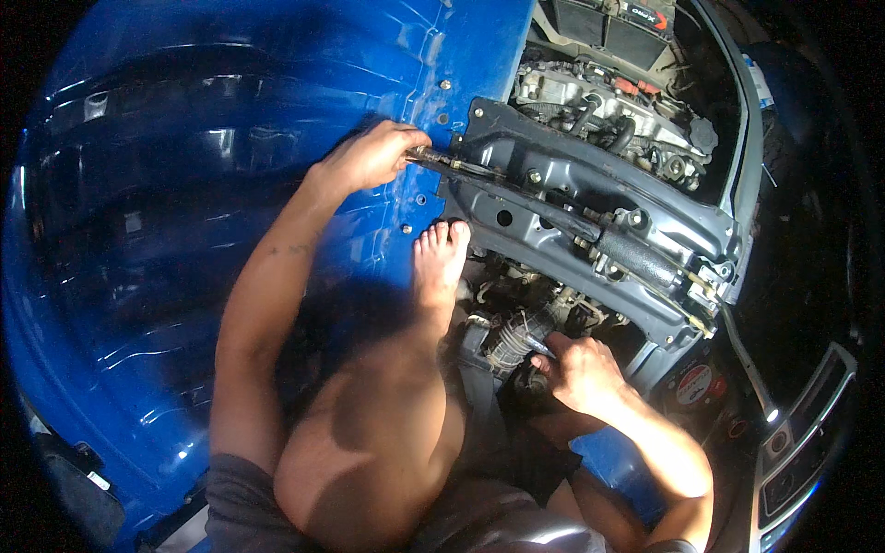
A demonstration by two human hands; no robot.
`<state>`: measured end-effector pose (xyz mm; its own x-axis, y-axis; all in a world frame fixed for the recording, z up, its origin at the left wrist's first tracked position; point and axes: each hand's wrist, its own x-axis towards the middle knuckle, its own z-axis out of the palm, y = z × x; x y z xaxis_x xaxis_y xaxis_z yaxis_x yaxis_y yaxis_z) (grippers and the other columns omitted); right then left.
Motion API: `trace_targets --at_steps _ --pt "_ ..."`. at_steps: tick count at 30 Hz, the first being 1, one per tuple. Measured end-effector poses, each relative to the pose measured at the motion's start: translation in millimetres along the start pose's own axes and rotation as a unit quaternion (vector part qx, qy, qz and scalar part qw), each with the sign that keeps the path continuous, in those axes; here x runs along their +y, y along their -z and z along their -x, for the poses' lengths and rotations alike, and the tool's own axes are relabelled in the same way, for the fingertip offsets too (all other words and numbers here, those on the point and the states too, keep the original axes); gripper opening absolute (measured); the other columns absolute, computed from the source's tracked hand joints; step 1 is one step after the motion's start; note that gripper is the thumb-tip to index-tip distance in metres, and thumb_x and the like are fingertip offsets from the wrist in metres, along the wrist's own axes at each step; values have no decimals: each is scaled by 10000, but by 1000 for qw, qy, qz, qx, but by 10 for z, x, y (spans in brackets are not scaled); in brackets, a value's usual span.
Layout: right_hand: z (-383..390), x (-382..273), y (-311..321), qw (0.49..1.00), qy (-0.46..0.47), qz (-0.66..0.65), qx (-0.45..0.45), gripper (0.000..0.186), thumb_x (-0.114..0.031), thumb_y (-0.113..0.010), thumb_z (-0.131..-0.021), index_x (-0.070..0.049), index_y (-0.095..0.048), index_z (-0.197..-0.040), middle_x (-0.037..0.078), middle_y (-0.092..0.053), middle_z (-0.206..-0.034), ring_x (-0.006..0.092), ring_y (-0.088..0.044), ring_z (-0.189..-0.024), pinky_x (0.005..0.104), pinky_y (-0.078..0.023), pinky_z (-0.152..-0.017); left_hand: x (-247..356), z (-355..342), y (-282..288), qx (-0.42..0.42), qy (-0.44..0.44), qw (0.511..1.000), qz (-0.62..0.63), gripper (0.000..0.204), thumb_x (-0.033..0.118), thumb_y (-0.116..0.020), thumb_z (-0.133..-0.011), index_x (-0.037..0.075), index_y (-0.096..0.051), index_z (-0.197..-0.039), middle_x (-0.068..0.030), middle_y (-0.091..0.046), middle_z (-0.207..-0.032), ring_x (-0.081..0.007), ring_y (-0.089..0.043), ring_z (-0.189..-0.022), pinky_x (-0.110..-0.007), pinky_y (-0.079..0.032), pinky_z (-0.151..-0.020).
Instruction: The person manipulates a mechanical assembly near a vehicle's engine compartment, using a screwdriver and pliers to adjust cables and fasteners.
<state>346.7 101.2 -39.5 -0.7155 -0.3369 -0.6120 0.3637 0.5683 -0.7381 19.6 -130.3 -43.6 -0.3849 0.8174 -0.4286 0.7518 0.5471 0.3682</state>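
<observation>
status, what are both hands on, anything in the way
Left hand gripping end of metal rod. Right hand on slim metal piece, kind unclear, by ribbed hose. Bare foot between hands.

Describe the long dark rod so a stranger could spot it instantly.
Find the big blue panel, then the dark grey metal frame at its right edge. The rod slants across that frame, one end at the left grip. It is slimmer than the thick black cylinder further along.
</observation>
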Motion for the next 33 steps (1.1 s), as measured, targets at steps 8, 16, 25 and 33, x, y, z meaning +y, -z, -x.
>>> trace_targets --at_steps 8,16,25,33 --pt "-51 87 -46 1000 -2 -1 1 260 -268 -588 -889 -11 -562 -922 242 -631 -709 428 -643 -701 498 -520 -652 85 115 -637 359 29 933 -14 357 -106 -554 -727 39 -618 -1047 -152 -638 -977 -355 -638 -874 -393 -532 -752" --pt "-5 104 -70 1000 -16 -6 1 272 -282 -573 -899 -15 -560 -954 237 -641 -734 424 -647 -728 494 -520 -669 130 87 -38 50 23 992 113 421 -123 -574 -752 -13 -559 -1158 -214 -636 -1025 -352 -639 -921 -388 -525 -805" --pt "28 184 -140 1000 -15 -10 13 275 -293 -567 -903 -24 -558 -959 238 -645 -750 426 -646 -745 501 -518 -688 -4 80 -101 92 -34 994 -43 346 -94 -556 -754 11 -600 -1081 -183 -632 -1040 -373 -622 -889 -387 -531 -788" --pt "-30 214 -187 1000 -21 7 8 273 -299 -562 -905 -33 -558 -965 236 -646 -766 432 -641 -754 501 -517 -696 58 130 -720 396 7 917 -51 337 -74 -555 -748 37 -626 -1058 -169 -639 -1051 -336 -649 -927 -381 -550 -782"
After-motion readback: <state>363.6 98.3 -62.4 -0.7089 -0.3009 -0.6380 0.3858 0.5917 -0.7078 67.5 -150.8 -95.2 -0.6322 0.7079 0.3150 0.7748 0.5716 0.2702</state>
